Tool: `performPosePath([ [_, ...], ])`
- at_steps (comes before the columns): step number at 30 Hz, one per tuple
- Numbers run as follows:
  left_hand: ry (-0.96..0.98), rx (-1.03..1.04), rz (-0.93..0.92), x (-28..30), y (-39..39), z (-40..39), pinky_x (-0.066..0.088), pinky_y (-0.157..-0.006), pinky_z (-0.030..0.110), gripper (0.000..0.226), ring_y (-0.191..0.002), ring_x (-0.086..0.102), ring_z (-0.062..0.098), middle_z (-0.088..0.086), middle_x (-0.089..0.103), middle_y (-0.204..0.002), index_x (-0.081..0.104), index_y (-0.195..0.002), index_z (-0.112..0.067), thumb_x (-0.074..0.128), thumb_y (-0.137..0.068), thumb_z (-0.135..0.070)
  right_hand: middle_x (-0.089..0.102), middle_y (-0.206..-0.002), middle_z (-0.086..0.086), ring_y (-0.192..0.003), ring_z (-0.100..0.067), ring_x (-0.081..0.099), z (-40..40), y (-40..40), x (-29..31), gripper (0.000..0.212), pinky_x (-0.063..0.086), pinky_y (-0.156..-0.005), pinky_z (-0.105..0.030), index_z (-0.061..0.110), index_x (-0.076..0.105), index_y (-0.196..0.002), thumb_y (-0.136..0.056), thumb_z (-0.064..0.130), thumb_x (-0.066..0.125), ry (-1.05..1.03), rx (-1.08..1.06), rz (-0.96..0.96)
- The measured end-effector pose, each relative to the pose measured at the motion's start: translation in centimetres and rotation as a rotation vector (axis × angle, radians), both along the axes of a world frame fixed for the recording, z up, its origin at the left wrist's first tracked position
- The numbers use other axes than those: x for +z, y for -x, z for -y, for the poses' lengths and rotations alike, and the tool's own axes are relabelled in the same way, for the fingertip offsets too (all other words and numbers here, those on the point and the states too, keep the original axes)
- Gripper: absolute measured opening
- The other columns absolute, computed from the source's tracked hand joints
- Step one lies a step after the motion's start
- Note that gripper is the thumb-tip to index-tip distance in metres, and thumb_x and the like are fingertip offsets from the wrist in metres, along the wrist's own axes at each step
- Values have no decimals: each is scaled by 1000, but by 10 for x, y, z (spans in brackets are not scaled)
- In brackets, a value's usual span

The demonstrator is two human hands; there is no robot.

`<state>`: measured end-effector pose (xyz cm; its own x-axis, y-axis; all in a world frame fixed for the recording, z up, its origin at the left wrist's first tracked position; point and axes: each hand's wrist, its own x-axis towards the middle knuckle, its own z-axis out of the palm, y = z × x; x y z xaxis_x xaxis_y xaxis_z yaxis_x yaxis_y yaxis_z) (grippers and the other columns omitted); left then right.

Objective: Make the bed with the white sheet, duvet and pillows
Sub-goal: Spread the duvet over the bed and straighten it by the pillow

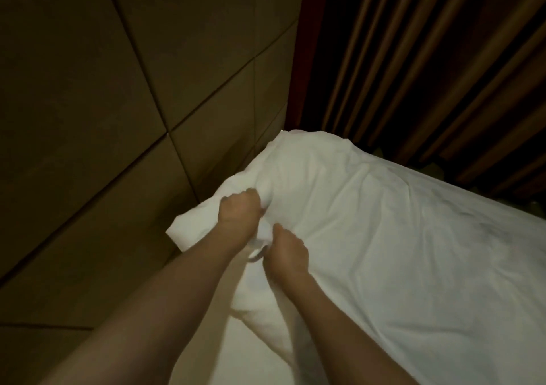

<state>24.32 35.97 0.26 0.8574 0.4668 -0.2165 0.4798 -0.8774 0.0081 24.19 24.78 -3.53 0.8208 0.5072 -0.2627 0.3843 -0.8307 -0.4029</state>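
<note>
Your left hand (240,211) and right hand (286,251) both grip bunched white sheet (384,237) beside the padded headboard (118,89), so you're early: no duvet or pillows placed.

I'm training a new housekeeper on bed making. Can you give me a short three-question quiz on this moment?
1. True or false: both hands grip white fabric.
2. What stands behind the far side of the bed: A) a mirror, B) brown pleated curtains, C) a bookshelf?
3. Fill in: the pillow lies against the padded ____ at the bed's head.

Key:
1. True. The left hand bunches the pillow cover, and the right hand pinches the white fabric beside it.
2. B, the curtains.
3. Headboard; the white sheet covers the mattress next to it.
</note>
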Motion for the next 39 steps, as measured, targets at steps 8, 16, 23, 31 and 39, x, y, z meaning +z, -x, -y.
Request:
performPosePath([
  [8, -101, 12, 292, 89, -23, -55, 41, -71, 39, 24, -103, 59, 36, 16, 61, -113, 48, -117, -5, 49, -96, -17, 61, -114, -8, -105, -30, 56, -47, -18, 58, 26, 40, -79, -33, 15, 53, -113, -88, 10, 45, -200, -212, 224],
  [16, -113, 122, -29, -4, 26, -63, 48, -75, 34, 28, -107, 57, 29, 14, 52, -121, 40, -122, -8, 44, -95, -11, 41, -128, -20, -114, -35, 43, -65, 15, -1, 43, 38, -93, -37, -1, 39, -129, -89, 9, 49, 40, 434, -60],
  [23, -149, -63, 11, 5, -7, -8, 47, -85, 31, 37, -109, 55, 25, 12, 52, -121, 45, -124, -8, 57, -89, -14, 51, -116, -14, -105, -26, 51, -30, -13, 30, 38, 46, -86, -33, 5, 53, -120, -87, 23, 59, 108, 461, -231],
  [31, -82, -36, -61, 43, 30, 46, 46, -86, 29, 25, -109, 56, 25, 10, 56, -119, 50, -118, -7, 49, -93, -10, 48, -118, -15, -111, -29, 46, 82, -12, 77, 26, 38, -83, -27, 0, 50, -111, -86, 4, 46, 122, 271, -98],
  [39, -53, -33, 21, 92, 85, 178, 41, -74, 30, 19, -101, 57, 28, 12, 57, -109, 53, -108, -4, 46, -91, -5, 50, -117, -16, -105, -29, 51, 227, 15, 127, 26, 43, -81, -29, -1, 53, -113, -88, 6, 51, 187, 199, 14],
])
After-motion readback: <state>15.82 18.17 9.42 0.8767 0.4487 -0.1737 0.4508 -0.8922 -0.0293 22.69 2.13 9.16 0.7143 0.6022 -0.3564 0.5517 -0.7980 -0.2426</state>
